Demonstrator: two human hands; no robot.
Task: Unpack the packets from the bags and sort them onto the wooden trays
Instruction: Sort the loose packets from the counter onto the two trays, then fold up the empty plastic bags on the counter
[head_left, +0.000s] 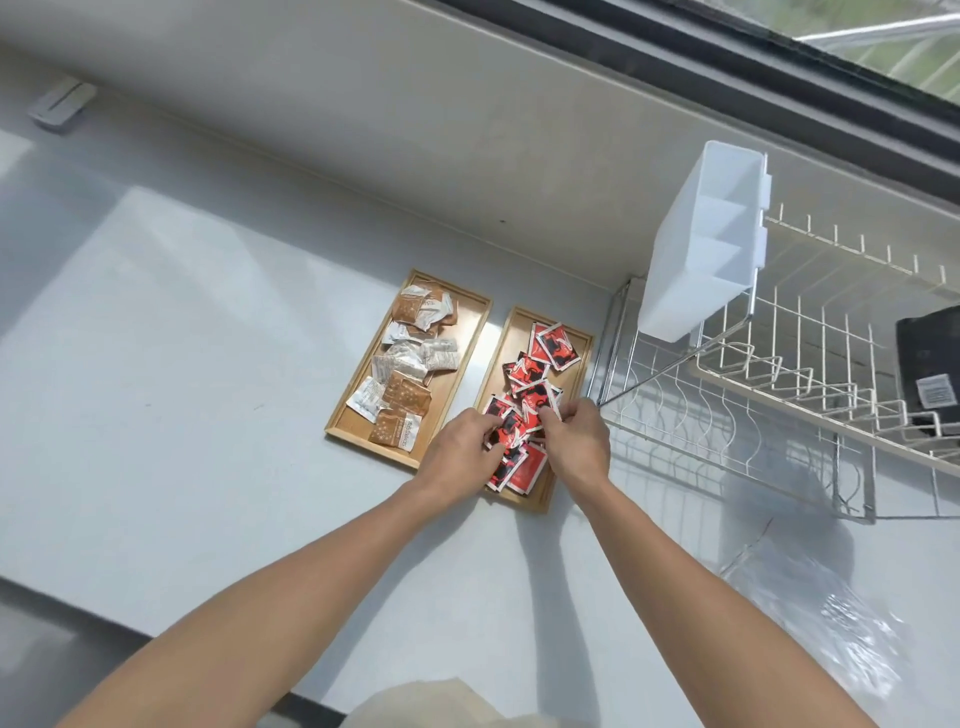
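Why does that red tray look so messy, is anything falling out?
The red packets are heaped unevenly, and a few at the near end of the right tray poke over its rim. Both hands, left hand and right hand, are in the pile. The brown packets lie loosely too.

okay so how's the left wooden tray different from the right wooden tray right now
The left wooden tray holds brown and white packets; the right wooden tray holds red and black packets. No hand touches the left tray's packets, while the left hand and right hand are both in the right tray's pile. Both are shallow, rectangular trays lying side by side on the white counter.
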